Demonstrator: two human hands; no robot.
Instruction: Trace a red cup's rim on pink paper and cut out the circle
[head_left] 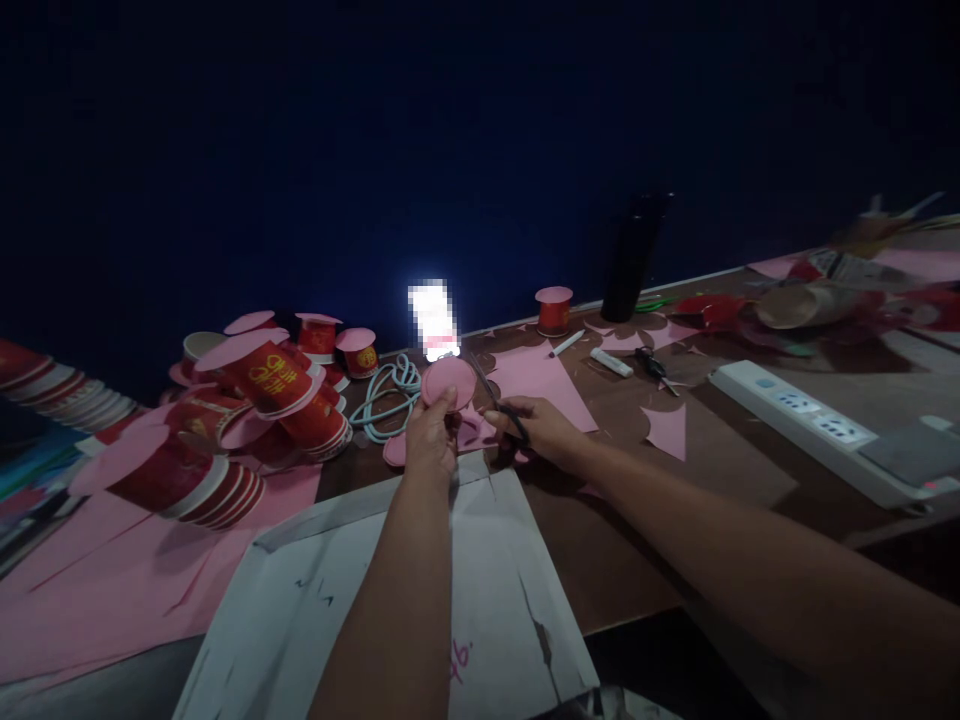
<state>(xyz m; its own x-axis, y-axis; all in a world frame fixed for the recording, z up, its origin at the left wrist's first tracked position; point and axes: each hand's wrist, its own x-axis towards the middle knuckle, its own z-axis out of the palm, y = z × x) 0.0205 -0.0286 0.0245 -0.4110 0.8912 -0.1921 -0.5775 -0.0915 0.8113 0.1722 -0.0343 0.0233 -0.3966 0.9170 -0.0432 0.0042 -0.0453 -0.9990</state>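
At centre frame, the left hand (431,440) is closed in a pinch on the lower edge of a pink paper disc (448,382) and holds it upright above the table (712,500). Just right of it, the right hand (544,430) is closed around the handles of a pair of scissors (499,400), whose dark blades angle up and left until the tips touch the disc's right edge. Whether the blades are parted cannot be told in the dim light. Judged from this arrangement, the step in hand is trimming the disc's outline. A further cut calls for the left hand to rotate the disc so that uncut edge feeds into the blades, with the thumb kept clear of the cutting line. Below the hands lies a white board (390,590) with torn edges, and small pink offcuts sit between the two hands. A pink paper sheet (536,380) lies flat behind the scissors. At left of frame, a heap of red paper cups (277,390), several capped with pink discs, rests on more pink paper. A pale blue cable (386,390) coils beside a lit phone (433,320). A black bottle (630,255) stands at upper right, and a white power strip (795,410) lies at right.
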